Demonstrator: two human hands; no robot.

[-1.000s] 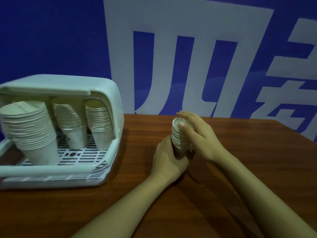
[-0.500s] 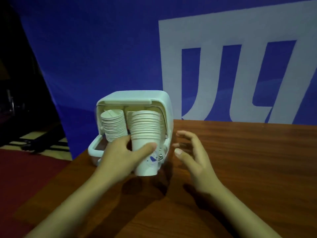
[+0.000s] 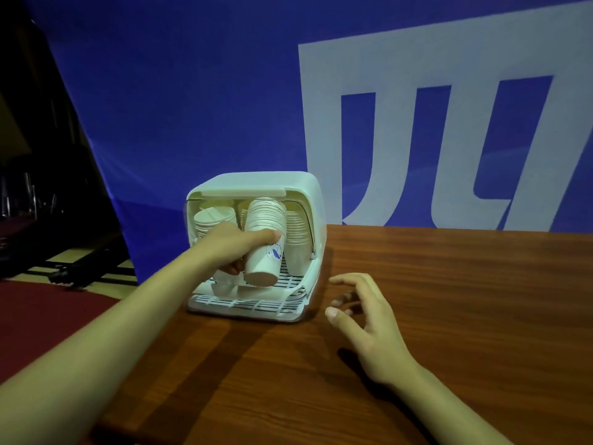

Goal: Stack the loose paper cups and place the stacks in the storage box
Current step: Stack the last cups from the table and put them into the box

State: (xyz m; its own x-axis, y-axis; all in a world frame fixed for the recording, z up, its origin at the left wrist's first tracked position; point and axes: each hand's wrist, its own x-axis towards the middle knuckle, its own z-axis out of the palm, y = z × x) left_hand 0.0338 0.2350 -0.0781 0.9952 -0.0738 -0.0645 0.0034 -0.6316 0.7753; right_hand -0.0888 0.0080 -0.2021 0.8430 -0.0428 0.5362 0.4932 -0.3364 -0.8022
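Note:
My left hand (image 3: 236, 245) grips a tall stack of white paper cups (image 3: 264, 242), tilted, with its base just above the slatted floor inside the open front of the pale storage box (image 3: 308, 194). Other cup stacks stand inside: one at the left (image 3: 210, 218) partly behind my hand, one at the right (image 3: 298, 239). My right hand (image 3: 362, 313) hovers over the wooden table to the right of the box, fingers loosely spread and holding nothing.
The box stands near the left end of the wooden table (image 3: 433, 300). A blue and white banner (image 3: 417, 123) hangs right behind it. Left of the table edge lies a drop to a dark red floor (image 3: 38, 316).
My left hand has carried the cup stack from the table's middle into the box opening. My right hand let go of the stack and has dropped lower beside the box.

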